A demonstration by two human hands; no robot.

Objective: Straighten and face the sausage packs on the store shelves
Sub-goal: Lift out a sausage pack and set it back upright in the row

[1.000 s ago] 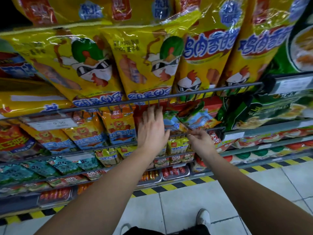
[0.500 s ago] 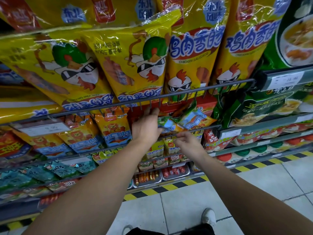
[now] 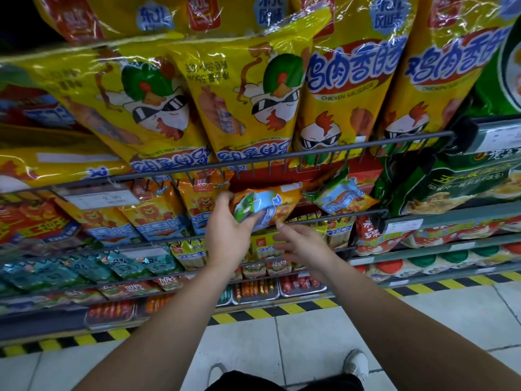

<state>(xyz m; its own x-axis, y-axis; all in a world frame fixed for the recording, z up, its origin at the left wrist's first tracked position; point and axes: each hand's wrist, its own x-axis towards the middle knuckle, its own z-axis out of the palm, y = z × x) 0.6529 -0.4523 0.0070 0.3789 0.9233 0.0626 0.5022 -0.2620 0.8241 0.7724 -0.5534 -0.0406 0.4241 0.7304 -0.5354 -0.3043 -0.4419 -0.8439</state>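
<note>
Facing one small sausage pack point(image 3: 262, 206).
Gripped in left hand point(image 3: 228, 238), with right hand point(image 3: 304, 246) spread empty just beneath; next, likely standing it upright.

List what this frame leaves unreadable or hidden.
- Head view: the left hand grips a small pack, whose folds hide its print.
- Head view: the price tag at right is blurred and cut by the frame edge.
- Head view: whether the open right hand touches the yellow packs below; the angle hides it.

Sausage pack point(image 3: 270, 203): orange, blue and green, tilted, at frame centre. Matching pack point(image 3: 339, 194) lies tilted just right of it.
</note>
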